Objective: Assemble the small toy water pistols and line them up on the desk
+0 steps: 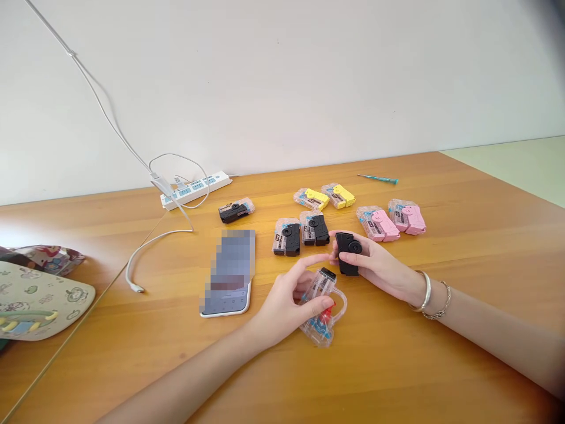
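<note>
The right hand (pixel 379 265) pinches a black plastic piece (pixel 345 253) between fingers and thumb; the left hand (pixel 286 300) half-curls around a clear toy case (pixel 318 333) just nearer; a slack grip could drop either.

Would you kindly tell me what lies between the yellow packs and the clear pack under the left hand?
In the head view: a black-filled clear pack and the left index finger, between the yellow packs and the lower clear pack.
</note>
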Tool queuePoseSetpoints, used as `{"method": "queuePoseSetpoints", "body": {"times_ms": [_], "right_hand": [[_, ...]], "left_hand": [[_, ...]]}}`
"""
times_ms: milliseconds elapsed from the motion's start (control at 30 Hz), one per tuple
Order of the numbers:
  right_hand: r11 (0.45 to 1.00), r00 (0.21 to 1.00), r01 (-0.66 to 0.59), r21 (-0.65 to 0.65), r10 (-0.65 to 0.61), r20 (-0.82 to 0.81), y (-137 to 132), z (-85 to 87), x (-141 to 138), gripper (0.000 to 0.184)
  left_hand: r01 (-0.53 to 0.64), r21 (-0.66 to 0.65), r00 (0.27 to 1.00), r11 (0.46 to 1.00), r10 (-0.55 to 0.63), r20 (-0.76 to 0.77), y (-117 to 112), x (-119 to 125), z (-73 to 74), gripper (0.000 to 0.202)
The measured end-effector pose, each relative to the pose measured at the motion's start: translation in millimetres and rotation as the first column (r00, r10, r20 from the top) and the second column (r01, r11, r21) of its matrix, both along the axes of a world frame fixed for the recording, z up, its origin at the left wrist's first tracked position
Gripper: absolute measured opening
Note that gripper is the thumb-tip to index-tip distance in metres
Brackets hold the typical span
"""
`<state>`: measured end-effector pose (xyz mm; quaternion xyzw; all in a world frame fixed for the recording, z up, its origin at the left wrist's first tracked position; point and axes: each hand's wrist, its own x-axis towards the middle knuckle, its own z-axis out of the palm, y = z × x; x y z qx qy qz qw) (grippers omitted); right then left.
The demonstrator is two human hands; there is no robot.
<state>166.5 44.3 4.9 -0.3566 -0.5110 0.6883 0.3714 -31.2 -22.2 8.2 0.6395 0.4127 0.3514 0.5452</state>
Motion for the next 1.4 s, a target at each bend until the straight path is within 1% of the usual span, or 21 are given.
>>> {"method": "queuePoseSetpoints", "body": {"times_ms": [67,167,267,367,433,467,533,600,667,733,800,867,967,1067,1133,1200,1267,1333,1400], "right_hand": [[1.000,1.000,-0.011,-0.008,0.011,-0.013,-0.1,0.3,0.4,0.043],[0.999,0.999,-0.047,0.026,0.047,0.008,-0.7,0.4,1.5,0.038],[0.993,0.996,-0.072,0.091,0.066,0.064,-1.1,-0.4,2.8,0.037],[0.983,0.987,-0.110,0.146,0.090,0.133,-1.6,-1.0,3.1,0.038],[0.974,0.974,-0.158,0.165,0.126,0.188,-2.6,-0.6,2.4,0.038],[0.969,0.967,-0.179,0.171,0.141,0.212,-3.3,-0.1,1.8,0.038],[0.962,0.960,-0.200,0.185,0.154,0.234,-4.9,1.2,0.8,0.037],[0.959,0.961,-0.200,0.201,0.152,0.230,-6.5,2.3,0.2,0.035],[0.954,0.963,-0.212,0.213,0.166,0.215,-8.0,2.8,0.3,0.034],[0.949,0.962,-0.233,0.211,0.193,0.193,-9.5,2.3,0.5,0.035],[0.949,0.963,-0.243,0.200,0.211,0.167,-11.3,1.1,0.2,0.037],[0.957,0.968,-0.227,0.182,0.200,0.152,-13.3,-0.3,-0.7,0.037],[0.967,0.978,-0.177,0.182,0.153,0.139,-15.6,-2.3,-2.5,0.035],[0.971,0.987,-0.109,0.214,0.080,0.139,-16.0,-3.7,-3.9,0.031],[0.967,0.991,-0.059,0.249,0.027,0.129,-15.8,-3.7,-4.5,0.030],[0.960,0.993,-0.020,0.278,-0.013,0.117,-16.0,-2.9,-5.0,0.030],[0.954,0.992,-0.002,0.299,-0.036,0.122,-17.1,-1.2,-5.5,0.031],[0.941,0.989,-0.013,0.339,-0.038,0.143,-19.0,0.6,-6.1,0.031],[0.919,0.986,-0.042,0.392,-0.024,0.162,-21.6,1.6,-7.0,0.029]], "left_hand": [[-0.039,-0.022,0.999,0.999,0.040,0.033,2.0,0.2,-1.7,0.046],[-0.093,-0.016,0.992,0.996,0.094,0.089,3.9,0.5,-4.6,0.031],[-0.155,0.042,0.977,0.987,0.147,0.157,2.3,1.1,-6.4,0.029],[-0.236,0.148,0.962,0.960,0.209,0.175,-1.4,2.0,-6.4,0.030],[-0.267,0.263,0.961,0.927,0.234,0.149,-3.2,2.5,-6.5,0.030],[-0.270,0.336,0.962,0.902,0.242,0.125,-3.6,2.6,-6.6,0.029],[-0.252,0.483,0.966,0.838,0.251,0.069,-3.6,2.5,-7.0,0.026],[-0.219,0.596,0.966,0.772,0.257,0.022,-3.0,2.1,-6.9,0.026],[-0.201,0.653,0.963,0.730,0.270,-0.006,-2.5,1.7,-6.4,0.026],[-0.187,0.672,0.958,0.717,0.283,-0.035,-2.6,1.6,-5.6,0.024],[-0.153,0.678,0.948,0.719,0.300,-0.104,-3.2,1.7,-4.9,0.023],[-0.112,0.669,0.927,0.735,0.319,-0.195,-3.6,1.9,-4.4,0.024],[-0.097,0.605,0.893,0.790,0.338,-0.298,-2.7,1.6,-4.2,0.028],[-0.114,0.528,0.879,0.841,0.333,-0.341,-0.7,0.7,-4.3,0.035],[-0.107,0.510,0.880,0.854,0.320,-0.351,0.1,0.3,-3.8,0.043],[-0.096,0.512,0.884,0.854,0.309,-0.350,0.2,0.1,-2.9,0.048],[-0.125,0.513,0.887,0.849,0.327,-0.326,0.2,-0.4,-2.1,0.046],[-0.187,0.487,0.893,0.853,0.354,-0.277,1.2,-1.6,-2.2,0.040],[-0.229,0.414,0.922,0.881,0.333,-0.197,3.1,-3.0,-3.4,0.035]]}}
